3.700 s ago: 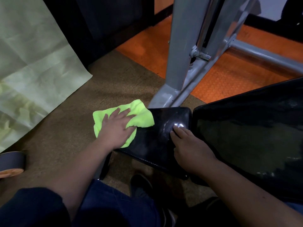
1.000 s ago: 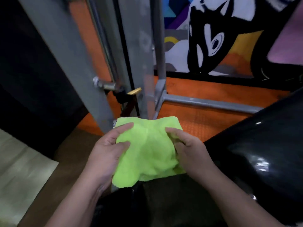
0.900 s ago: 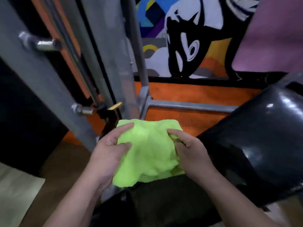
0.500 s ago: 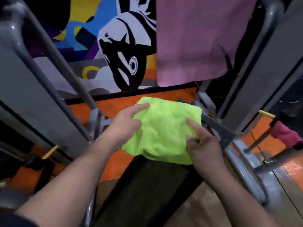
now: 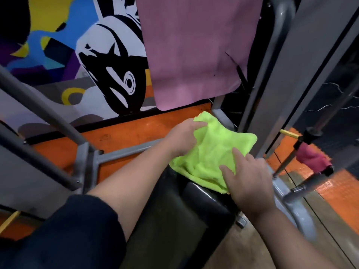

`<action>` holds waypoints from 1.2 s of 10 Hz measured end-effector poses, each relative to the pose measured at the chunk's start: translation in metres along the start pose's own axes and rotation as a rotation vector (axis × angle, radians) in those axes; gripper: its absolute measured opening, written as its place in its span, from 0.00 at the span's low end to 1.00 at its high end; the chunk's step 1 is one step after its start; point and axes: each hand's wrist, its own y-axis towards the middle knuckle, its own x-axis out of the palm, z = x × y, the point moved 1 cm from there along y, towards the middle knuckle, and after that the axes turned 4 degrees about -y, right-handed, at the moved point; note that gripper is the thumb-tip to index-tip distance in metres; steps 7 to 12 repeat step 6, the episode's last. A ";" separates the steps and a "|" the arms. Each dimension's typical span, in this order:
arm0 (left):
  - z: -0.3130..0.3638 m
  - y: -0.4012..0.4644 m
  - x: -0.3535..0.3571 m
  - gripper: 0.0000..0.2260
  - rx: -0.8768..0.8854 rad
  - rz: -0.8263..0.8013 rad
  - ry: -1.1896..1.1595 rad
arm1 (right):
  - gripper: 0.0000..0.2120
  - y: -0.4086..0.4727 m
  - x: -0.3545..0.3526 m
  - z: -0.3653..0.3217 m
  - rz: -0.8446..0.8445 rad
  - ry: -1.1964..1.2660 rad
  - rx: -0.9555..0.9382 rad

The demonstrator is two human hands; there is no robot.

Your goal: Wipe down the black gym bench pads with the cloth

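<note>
A bright green cloth (image 5: pixel 215 152) lies spread over the far end of the black bench pad (image 5: pixel 174 216), which runs from the bottom of the view up to the middle. My left hand (image 5: pixel 184 136) pinches the cloth's far left corner. My right hand (image 5: pixel 248 181) rests on the cloth's near right edge, fingers spread, pressing it against the pad's end.
Grey steel frame posts (image 5: pixel 287 78) rise at the right and slanted bars (image 5: pixel 42 111) cross the left. A pink towel (image 5: pixel 194 51) hangs on the painted wall behind. A barbell end with a dark pink rag (image 5: pixel 310 158) sits at the right over orange flooring (image 5: pixel 120 136).
The cloth was held up in both hands and has come down onto the far end of the pad. Earlier still, my left hand wiped the small seat pad. My view has swung right.
</note>
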 end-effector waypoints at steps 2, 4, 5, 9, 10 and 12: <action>-0.018 -0.011 0.013 0.20 0.235 0.104 0.596 | 0.24 -0.001 0.009 0.006 0.020 -0.132 -0.049; -0.044 -0.024 0.018 0.23 0.261 -0.023 0.555 | 0.28 0.003 0.008 0.003 -0.132 -0.190 -0.135; -0.042 -0.032 0.008 0.26 0.208 0.023 0.613 | 0.24 0.007 -0.006 -0.006 -0.199 -0.357 -0.116; -0.035 -0.053 -0.010 0.18 0.184 0.100 0.548 | 0.27 0.006 -0.017 -0.025 -0.103 -0.340 -0.174; -0.035 -0.053 -0.010 0.18 0.184 0.100 0.548 | 0.27 0.006 -0.017 -0.025 -0.103 -0.340 -0.174; -0.035 -0.053 -0.010 0.18 0.184 0.100 0.548 | 0.27 0.006 -0.017 -0.025 -0.103 -0.340 -0.174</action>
